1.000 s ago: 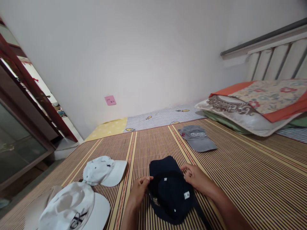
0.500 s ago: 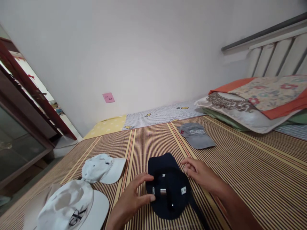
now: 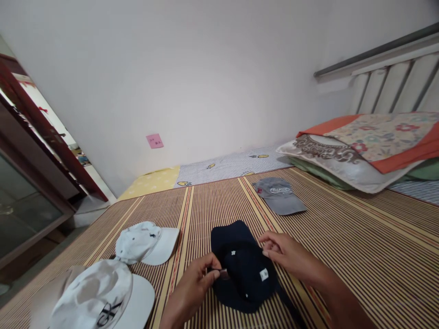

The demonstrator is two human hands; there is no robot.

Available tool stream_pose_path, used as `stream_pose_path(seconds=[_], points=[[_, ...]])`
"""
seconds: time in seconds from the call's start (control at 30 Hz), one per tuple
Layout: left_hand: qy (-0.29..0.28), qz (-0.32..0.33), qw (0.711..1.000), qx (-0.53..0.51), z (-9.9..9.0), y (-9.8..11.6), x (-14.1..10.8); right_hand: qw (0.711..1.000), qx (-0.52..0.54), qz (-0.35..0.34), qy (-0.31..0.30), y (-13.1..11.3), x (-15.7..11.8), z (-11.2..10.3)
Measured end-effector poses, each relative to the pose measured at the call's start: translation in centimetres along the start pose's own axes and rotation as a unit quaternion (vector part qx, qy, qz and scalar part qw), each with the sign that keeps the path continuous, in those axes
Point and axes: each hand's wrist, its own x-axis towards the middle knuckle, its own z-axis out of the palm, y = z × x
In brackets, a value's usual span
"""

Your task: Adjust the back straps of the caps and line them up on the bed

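A navy baseball cap lies upside down on the striped mat, its brim pointing away and its inside with white labels showing. My left hand pinches the cap's back strap at the metal buckle, between thumb and forefinger. At the cap's right edge is my right hand, its fingers curled and the thumb and fingertips closed on the rim. A dark strap trails from the cap toward the bottom of the view, beneath my right forearm.
On the left lie a white cap, a larger white cap with black letters and a beige cap partly behind it. A grey cap lies farther back. Pillows are stacked at right, by the wall.
My left thumb and forefinger have closed on the strap and buckle, which are pulled slightly left. My right fingers have come against the cap's edge, and the cap has shifted a little.
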Motion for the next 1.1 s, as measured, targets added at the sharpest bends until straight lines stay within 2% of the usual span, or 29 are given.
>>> stream_pose_path(seconds=[0.1, 0.2, 0.33, 0.4, 0.5, 0.6, 0.7, 0.77, 0.87, 1.0, 1.1], points=[[-0.002, 0.005, 0.998, -0.058, 0.0, -0.5, 0.2, 1.000, -0.007, 0.009, -0.003, -0.2, 0.3, 0.4], [0.004, 0.016, 0.995, -0.101, 0.3, -1.0, 0.8, 0.999, 0.049, 0.004, -0.011, -0.8, 0.5, 0.8], [0.108, 0.045, 0.983, -0.138, 0.4, -1.2, 1.5, 0.995, 0.101, 0.010, 0.003, -0.8, 0.9, 1.1], [0.128, 0.047, 0.981, -0.135, 0.2, -1.3, 1.5, 0.996, 0.088, 0.010, 0.027, -0.1, 1.2, 1.1], [0.070, 0.030, 0.991, -0.110, -0.3, -1.5, 1.1, 0.998, 0.049, 0.015, 0.041, 1.1, 1.2, 1.1], [0.020, 0.013, 0.994, -0.103, -0.7, -1.7, 0.7, 0.998, 0.050, 0.038, -0.020, 1.3, 0.7, 1.2], [0.014, 0.011, 0.995, -0.100, -0.7, -1.5, 0.5, 0.989, 0.110, 0.050, -0.090, 0.5, 0.2, 1.5], [0.014, 0.018, 0.994, -0.103, -0.6, -1.3, 0.5, 0.986, 0.123, 0.040, -0.106, 0.0, 0.2, 1.6], [0.002, 0.026, 0.992, -0.121, -0.5, -1.1, 0.7, 0.992, 0.082, 0.027, -0.096, 0.1, 0.4, 1.7], [-0.009, 0.033, 0.988, -0.151, -0.8, -1.4, 0.7, 0.998, 0.020, 0.035, -0.049, 1.0, 0.7, 1.7], [-0.006, 0.033, 0.985, -0.172, -1.0, -1.6, 0.7, 1.000, -0.007, -0.011, -0.019, 1.0, 0.5, 1.4]])
